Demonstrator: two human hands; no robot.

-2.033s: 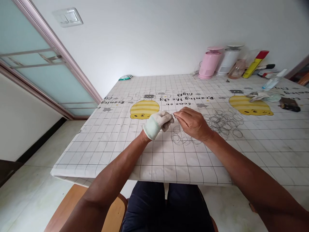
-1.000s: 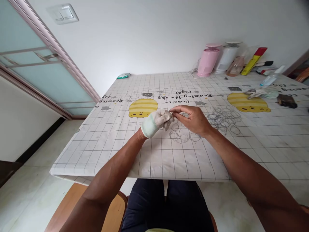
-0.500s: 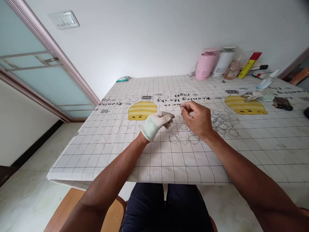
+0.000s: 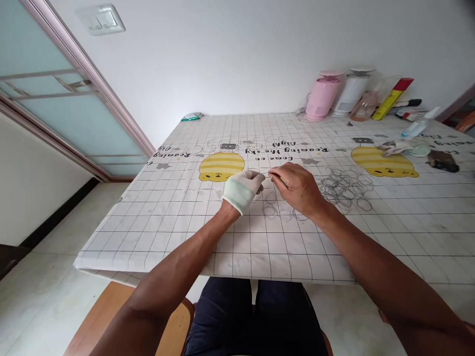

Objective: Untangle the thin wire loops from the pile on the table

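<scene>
At the bottom middle, dark legs (image 4: 222, 316) sit by the surface (image 4: 241, 247). In the middle, the left hand (image 4: 243, 191), in a white glove, has its fingers curled shut. The right hand (image 4: 299, 187) is bare and pinched shut. I can't tell if either holds something thin. Small loops (image 4: 270, 211) lie just below the right hand, which hides some. The big tangle of loops (image 4: 345, 189) lies just right of it. Farther, at upper right, stand a pink can (image 4: 322, 100) and a white can (image 4: 349, 98).
</scene>
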